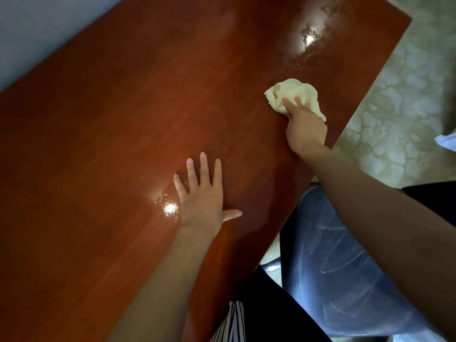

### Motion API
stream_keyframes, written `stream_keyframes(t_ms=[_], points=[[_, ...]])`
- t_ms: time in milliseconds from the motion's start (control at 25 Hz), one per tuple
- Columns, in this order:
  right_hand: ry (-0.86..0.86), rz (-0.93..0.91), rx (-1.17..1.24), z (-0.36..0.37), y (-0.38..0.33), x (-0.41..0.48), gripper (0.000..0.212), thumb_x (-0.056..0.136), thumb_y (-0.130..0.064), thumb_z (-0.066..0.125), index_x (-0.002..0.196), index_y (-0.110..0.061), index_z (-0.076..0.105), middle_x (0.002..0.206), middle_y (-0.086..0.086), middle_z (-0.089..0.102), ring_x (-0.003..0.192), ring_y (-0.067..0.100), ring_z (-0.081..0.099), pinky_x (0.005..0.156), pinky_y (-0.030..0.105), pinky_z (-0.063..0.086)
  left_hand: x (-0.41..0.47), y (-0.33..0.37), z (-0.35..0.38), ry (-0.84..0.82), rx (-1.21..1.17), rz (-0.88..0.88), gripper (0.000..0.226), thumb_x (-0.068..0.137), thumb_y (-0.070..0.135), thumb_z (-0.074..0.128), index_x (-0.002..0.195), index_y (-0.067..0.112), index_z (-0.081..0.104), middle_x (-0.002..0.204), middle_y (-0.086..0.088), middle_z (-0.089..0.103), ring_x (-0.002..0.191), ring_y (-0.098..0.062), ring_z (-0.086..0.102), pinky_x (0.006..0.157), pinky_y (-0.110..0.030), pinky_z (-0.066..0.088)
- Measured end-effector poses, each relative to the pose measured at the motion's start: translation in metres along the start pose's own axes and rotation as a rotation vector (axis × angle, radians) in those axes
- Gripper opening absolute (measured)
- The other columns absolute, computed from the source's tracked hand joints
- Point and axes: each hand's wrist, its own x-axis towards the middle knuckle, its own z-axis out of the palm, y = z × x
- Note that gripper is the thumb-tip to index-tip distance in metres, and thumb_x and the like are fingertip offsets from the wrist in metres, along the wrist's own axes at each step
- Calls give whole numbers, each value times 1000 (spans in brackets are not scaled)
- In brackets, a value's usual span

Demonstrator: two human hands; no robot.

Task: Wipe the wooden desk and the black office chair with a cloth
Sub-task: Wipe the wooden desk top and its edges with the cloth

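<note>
At the bottom centre of the frame a strip of black-and-white striped fabric (232, 322) shows beside dark clothing. To its right, in the lower right, lies the dark seat of the office chair (345, 267), its surface showing a bluish sheen with pale curved streaks; it sits just beside the edge of the desk.

The left hand (202, 196) rests flat on the wooden desk (111, 144) in the lower middle of the frame, fingers straight and spread, thumb out to the right. Just left of it is a bright glare spot (170, 207) on the glossy top.

Farther up and to the right, the right hand (306, 129) presses down on a bunched cream cloth (291, 91), fingers curled into it and gripping it (the fingertips sink into the folds). The cloth lies on the desk top near its right edge.

Beyond that, in the upper right of the desk, a second glare patch (308, 39) shows blotchy marks around it. A pale patterned floor (404, 107) fills the right side, and a grey-blue wall (37, 25) the upper left.
</note>
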Motion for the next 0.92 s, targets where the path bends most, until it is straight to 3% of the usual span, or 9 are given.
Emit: stream_keyframes(t_ms=[160,280,400,520,720,800,920], points=[[25,-146,-48,18,4,-48,51,99,-11,37,143,-38,36,155,-4,29,137,28,36,90,45,46,-1,-2,1,23,50,5,117,73,79,45,149,16,-18,156,-15,-22,144,-39,-16,111,-62,-1],[117,-264,-16,37,9,-107,47,95,-8,50,135,-32,52,145,-1,47,131,30,45,72,48,54,0,-1,-1,11,69,3,117,73,79,45,149,15,-18,156,-17,-21,144,-40,-14,111,-63,-1],[156,-290,12,53,3,-170,49,84,-6,63,127,-30,58,135,-1,56,123,27,55,50,39,53,1,0,-3,-15,103,3,117,75,79,43,148,13,-19,156,-18,-21,143,-42,-13,112,-62,0],[181,-336,28,62,4,-204,53,80,-3,68,123,-31,57,128,-2,60,117,25,60,41,31,51,2,2,-2,-23,159,-2,116,74,80,40,148,12,-19,156,-20,-20,144,-42,-11,112,-62,0],[195,-425,0,54,27,-182,53,84,-9,32,122,-31,62,130,-2,61,113,23,62,43,27,49,1,1,-2,-27,153,-13,115,74,81,39,148,15,-19,156,-16,-21,144,-40,-12,112,-61,1],[153,-370,5,48,39,-159,51,88,-7,38,126,-33,59,135,-3,56,114,24,61,49,32,52,0,2,-2,-29,162,-20,115,75,81,38,148,15,-20,156,-15,-21,144,-39,-11,112,-62,1],[106,-165,64,34,54,-108,46,96,-11,45,133,-39,52,146,-7,44,117,27,58,73,44,53,1,3,-3,-38,183,-25,114,75,81,36,147,15,-22,156,-16,-23,144,-39,-11,112,-62,2]])
